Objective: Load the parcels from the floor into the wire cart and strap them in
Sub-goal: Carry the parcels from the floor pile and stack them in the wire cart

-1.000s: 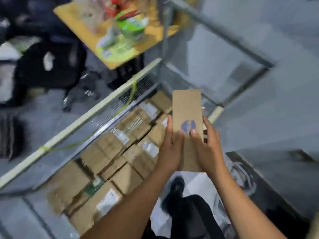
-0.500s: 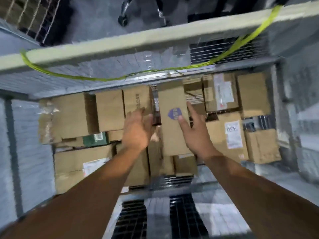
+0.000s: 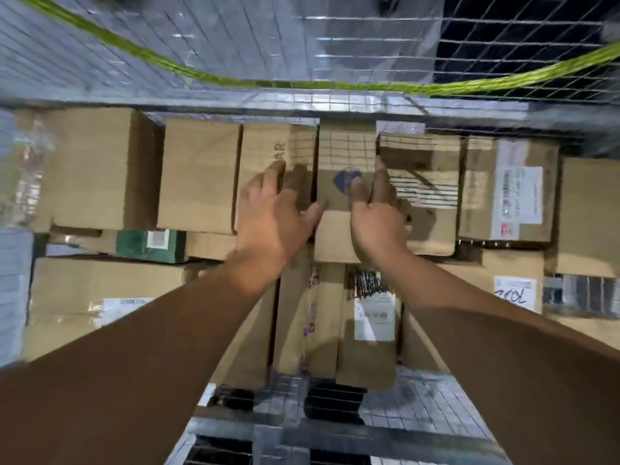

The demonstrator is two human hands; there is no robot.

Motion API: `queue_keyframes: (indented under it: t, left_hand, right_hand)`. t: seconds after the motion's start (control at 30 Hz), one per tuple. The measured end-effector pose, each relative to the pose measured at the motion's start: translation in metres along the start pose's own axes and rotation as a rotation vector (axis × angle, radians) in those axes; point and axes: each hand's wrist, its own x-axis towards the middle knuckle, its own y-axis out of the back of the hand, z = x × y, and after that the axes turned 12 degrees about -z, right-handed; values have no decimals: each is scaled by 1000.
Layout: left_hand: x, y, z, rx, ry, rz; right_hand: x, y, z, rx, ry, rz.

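Note:
A narrow brown parcel with a blue logo (image 3: 339, 236) lies in a gap among several cardboard parcels inside the wire cart (image 3: 335, 102). My left hand (image 3: 271, 213) rests flat at its left edge, fingers stretched over the neighbouring box and thumb touching the narrow parcel. My right hand (image 3: 375, 213) lies on the parcel's top right, fingers straight, one fingertip at the logo. A yellow-green strap (image 3: 201, 75) sags across the cart's far mesh wall.
Boxes fill the cart from left to right, among them a small green box (image 3: 151, 245) and a parcel with a white label (image 3: 510, 193). Bare mesh floor of the cart (image 3: 422, 407) shows at the near side, behind a metal bar (image 3: 335, 434).
The narrow parcel went from held up over the cart down into the gap between the boxes. My view has dropped closer, and both hands now lie flatter on it.

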Motion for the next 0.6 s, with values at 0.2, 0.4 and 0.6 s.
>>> queue_keyframes:
  t: [0.2,0.4,0.6]
  left_hand:
    - [2,-2,4,-37,35,-24]
    - [-20,47,8,-24,36,-147]
    - [-129,122,17,-29,41,-327]
  right_hand:
    - [-2,15,-7,-363,-142,-90]
    - [-59,61,-24,-416,-233,-202]
    - [-209,125,-37,-267,-186,-288]
